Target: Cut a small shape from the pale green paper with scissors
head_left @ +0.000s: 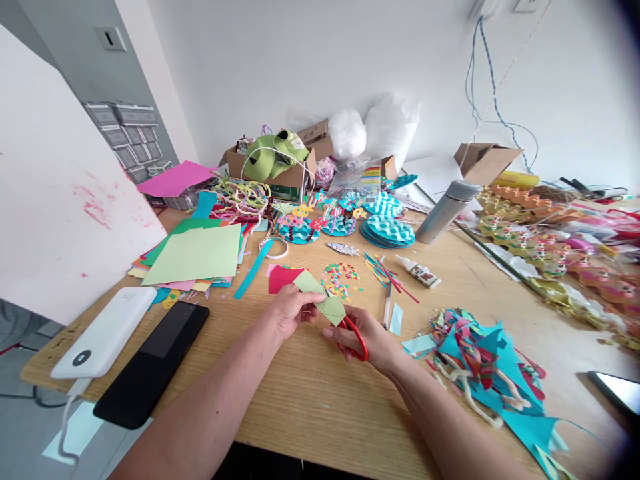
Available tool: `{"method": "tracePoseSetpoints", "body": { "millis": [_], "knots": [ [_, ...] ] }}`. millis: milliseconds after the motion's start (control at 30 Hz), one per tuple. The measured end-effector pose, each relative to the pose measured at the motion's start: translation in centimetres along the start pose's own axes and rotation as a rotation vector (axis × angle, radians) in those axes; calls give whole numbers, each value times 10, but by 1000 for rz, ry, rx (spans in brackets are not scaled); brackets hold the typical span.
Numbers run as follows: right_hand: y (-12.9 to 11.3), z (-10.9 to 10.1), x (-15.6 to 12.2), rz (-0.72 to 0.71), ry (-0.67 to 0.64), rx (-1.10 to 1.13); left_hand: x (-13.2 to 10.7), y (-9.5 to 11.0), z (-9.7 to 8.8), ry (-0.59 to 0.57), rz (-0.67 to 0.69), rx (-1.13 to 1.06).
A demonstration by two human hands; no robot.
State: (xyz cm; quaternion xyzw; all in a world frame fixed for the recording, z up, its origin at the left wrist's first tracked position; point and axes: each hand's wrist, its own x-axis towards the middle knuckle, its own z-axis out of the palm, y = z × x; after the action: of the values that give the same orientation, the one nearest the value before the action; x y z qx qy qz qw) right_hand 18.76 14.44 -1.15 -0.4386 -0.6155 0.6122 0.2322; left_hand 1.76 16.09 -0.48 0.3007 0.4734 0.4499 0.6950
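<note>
At the centre of the frame, the left hand (294, 311) pinches green paper (332, 309). At lower centre, the right hand (374, 339) holds red-handled scissors (365, 347)

There are two hands: one left hand (295, 310) and one right hand (381, 343). I count one pair of red-handled scissors (362, 342), one grey cylindrical metal flask (445, 217), one white plastic glue bottle (421, 272), one white rounded power bank (104, 331), one black-patterned white paper fish (343, 249) and two puffy white bundles (347, 135). Small colourful paper bits (340, 276) are too many for counting.
</note>
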Motion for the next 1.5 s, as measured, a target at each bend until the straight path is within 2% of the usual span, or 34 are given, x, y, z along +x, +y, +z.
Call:
{"method": "tracePoseSetpoints", "body": {
  "millis": [600, 1100, 1500],
  "knots": [
    [-5, 2, -1, 11, 30, -7, 0, 0, 0, -2, 11, -10],
    [-2, 1, 0, -8, 11, -21, -1, 0, -1, -18, 41, 77],
    [-2, 1, -1, -14, 21, -38, 2, -2, -1, -12, 15, 53]
  ]
}}
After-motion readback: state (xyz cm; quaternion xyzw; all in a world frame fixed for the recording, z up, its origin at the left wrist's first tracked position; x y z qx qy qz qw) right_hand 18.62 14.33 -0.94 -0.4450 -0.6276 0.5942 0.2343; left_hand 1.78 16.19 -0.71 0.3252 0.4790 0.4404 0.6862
